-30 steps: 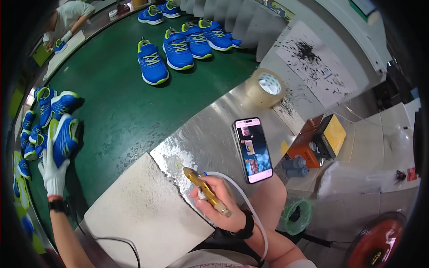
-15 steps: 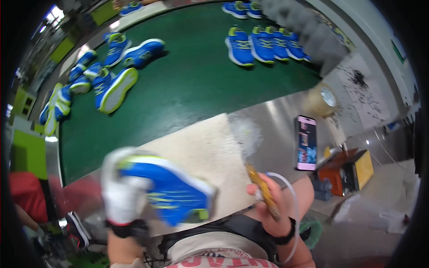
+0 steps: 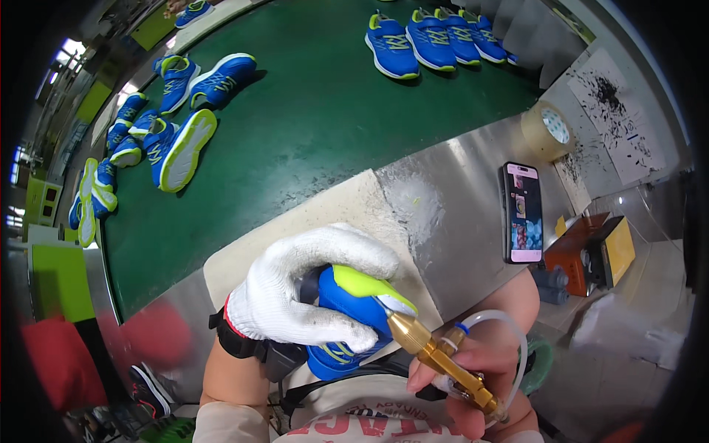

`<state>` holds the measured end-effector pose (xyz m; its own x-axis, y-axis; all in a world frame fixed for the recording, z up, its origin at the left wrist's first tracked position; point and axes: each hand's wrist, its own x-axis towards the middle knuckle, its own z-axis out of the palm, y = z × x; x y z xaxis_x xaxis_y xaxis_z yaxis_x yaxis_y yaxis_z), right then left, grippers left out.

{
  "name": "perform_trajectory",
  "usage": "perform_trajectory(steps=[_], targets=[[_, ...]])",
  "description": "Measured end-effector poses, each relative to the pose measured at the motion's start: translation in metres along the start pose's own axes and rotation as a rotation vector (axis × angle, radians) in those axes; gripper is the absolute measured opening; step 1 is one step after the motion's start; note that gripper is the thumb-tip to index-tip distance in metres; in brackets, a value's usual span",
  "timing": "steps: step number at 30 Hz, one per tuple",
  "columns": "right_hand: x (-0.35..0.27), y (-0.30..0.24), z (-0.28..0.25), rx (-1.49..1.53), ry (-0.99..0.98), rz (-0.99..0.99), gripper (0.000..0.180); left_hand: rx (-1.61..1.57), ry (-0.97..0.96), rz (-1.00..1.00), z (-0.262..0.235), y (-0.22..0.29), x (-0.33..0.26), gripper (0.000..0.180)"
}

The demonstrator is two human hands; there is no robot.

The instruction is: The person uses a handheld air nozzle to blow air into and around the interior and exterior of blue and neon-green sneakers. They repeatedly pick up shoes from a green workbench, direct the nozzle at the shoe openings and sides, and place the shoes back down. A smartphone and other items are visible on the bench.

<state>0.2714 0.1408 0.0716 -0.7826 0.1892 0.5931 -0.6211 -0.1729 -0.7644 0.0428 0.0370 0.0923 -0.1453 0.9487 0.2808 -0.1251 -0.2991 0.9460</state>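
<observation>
My left hand point(image 3: 277, 288), in a white knit glove with a red cuff, is closed around a blue sneaker point(image 3: 343, 292) with a lime-green heel. The shoe is tilted with its heel towards my right hand, and much of it is hidden behind the glove. My bare right hand point(image 3: 487, 362) grips a brass-coloured air tool point(image 3: 436, 356) with a thin nozzle and a clear hose point(image 3: 520, 336). The nozzle tip is at the shoe's heel edge; whether it touches I cannot tell.
A cream sheet point(image 3: 244, 266) lies on the metal worktop point(image 3: 473, 184), before a green belt point(image 3: 295, 118) bearing several blue sneakers point(image 3: 391, 44). At right are a phone point(image 3: 522, 214), a tape roll point(image 3: 548, 131) and an orange-and-black box point(image 3: 580, 255).
The sneaker has turned and come rightward in my left hand, its heel now towards my right hand. The air tool's nozzle has swung down and left to the heel.
</observation>
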Motion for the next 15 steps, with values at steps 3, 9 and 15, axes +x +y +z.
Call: perform_trajectory(steps=[3,9,15], targets=[[0.001,0.000,0.008,0.016,0.206,0.129,0.076,-0.016,0.012,-0.032,-0.008,-0.010,0.006,0.059],[-0.006,0.012,0.006,0.112,0.279,0.240,0.082,-0.330,0.326,-0.163,-0.011,-0.022,0.000,0.060],[-0.036,0.034,0.025,0.338,0.349,0.425,0.086,-0.610,0.461,-0.095,-0.035,-0.045,-0.023,0.055]])
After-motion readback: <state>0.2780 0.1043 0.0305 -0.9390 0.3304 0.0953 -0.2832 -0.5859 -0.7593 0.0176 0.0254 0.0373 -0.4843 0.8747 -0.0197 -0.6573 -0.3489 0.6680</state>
